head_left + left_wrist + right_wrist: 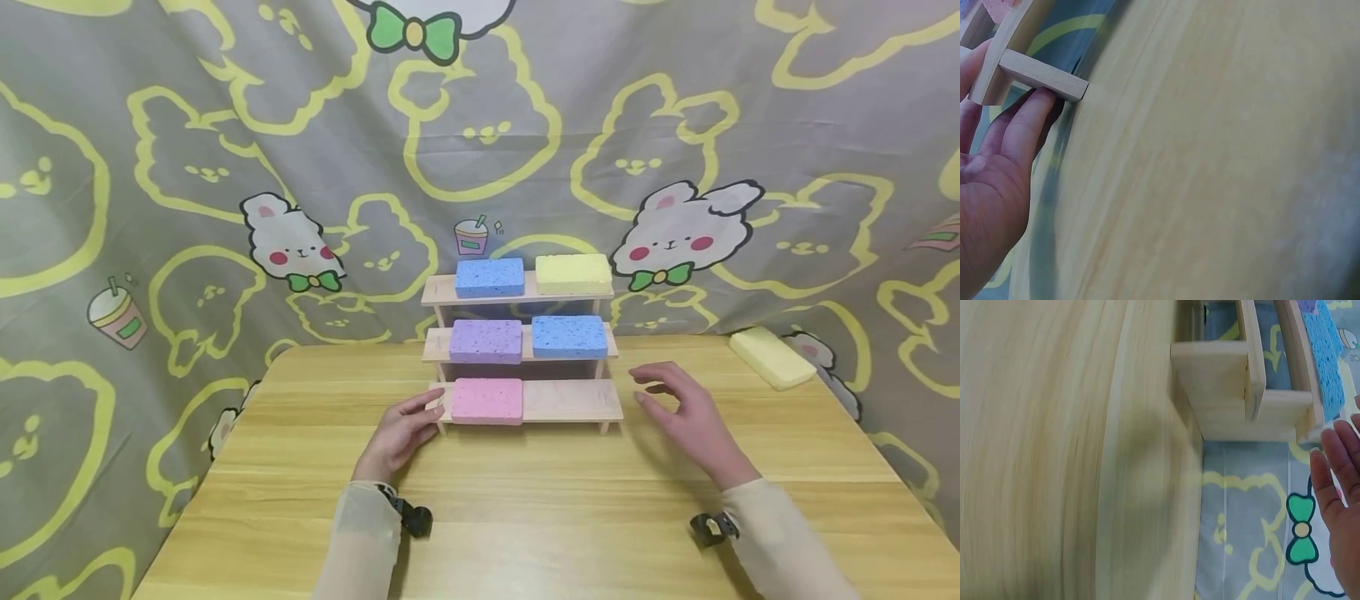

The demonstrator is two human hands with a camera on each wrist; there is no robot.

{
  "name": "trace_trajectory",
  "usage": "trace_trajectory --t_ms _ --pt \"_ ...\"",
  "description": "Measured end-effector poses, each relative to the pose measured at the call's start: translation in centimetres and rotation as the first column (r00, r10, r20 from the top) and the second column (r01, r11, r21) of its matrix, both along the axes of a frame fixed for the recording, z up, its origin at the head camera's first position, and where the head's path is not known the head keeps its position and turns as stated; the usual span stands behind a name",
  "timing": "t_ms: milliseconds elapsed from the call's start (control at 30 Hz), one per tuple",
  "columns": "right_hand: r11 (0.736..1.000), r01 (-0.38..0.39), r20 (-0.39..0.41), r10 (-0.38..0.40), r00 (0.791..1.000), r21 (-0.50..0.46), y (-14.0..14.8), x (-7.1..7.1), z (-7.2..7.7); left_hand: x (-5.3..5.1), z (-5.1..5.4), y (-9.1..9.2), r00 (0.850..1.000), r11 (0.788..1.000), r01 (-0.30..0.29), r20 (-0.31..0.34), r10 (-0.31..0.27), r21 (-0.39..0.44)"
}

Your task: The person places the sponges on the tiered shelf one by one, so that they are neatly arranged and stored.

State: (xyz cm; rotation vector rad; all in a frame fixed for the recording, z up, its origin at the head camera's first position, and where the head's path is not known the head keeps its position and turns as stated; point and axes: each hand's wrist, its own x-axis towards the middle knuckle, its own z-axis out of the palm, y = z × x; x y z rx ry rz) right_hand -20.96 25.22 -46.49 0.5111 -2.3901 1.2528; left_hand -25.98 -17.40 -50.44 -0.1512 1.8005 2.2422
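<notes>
A three-tier wooden shelf (570, 400) stands at the back of the table. Its bottom tier bears a pink sponge (487, 401) on the left and bare wood on the right. On the middle tier sit a purple sponge (486, 342) and a blue sponge (569, 337). Another blue sponge (490, 277) and a yellow sponge (573, 274) lie on top. My left hand (400, 433) grips the bottom tier's left end, fingers against its leg (1044, 75). Off the shelf's right side, my right hand (693, 421) hovers with loosely bent fingers, holding nothing.
Another yellow sponge (772, 358) lies on the table (540, 517) at the back right, near its edge. A grey curtain (360, 150) with cartoon figures hangs close behind the shelf and along the table's sides.
</notes>
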Motion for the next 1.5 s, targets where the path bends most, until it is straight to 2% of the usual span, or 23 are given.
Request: trace_trajectory --t_ms 300,567,933,1133,1267,1500 --pt "0.996 0.087 0.004 -0.088 0.996 0.024 2.4 0.5 0.3 0.1 0.1 0.1 1.000 1.000 -0.003 0.003 0.003 0.007" --pt "0.993 0.121 0.008 -0.121 0.993 -0.006 3.6 0.9 0.7 0.0 0.0 0.0 1.000 1.000 0.002 0.004 -0.002 0.016" --pt "0.985 0.168 0.042 -0.169 0.985 0.030 5.5 1.1 0.2 0.0 0.0 0.0 1.000 1.000 0.001 0.006 -0.001 0.022" --pt "0.981 0.191 0.109 -0.192 0.975 0.022 6.7 1.3 0.4 0.0 0.0 -0.1 1.000 1.000 -0.004 0.006 0.004 0.013" --pt "0.979 0.198 0.160 -0.203 0.966 0.049 7.5 1.3 0.4 0.0 0.0 -0.1 1.000 1.000 -0.005 0.002 0.005 0.010" --pt "0.975 0.209 0.156 -0.218 0.964 0.068 8.7 1.3 0.4 0.1 -0.2 -0.1 1.000 1.000 -0.010 0.000 0.010 0.016"
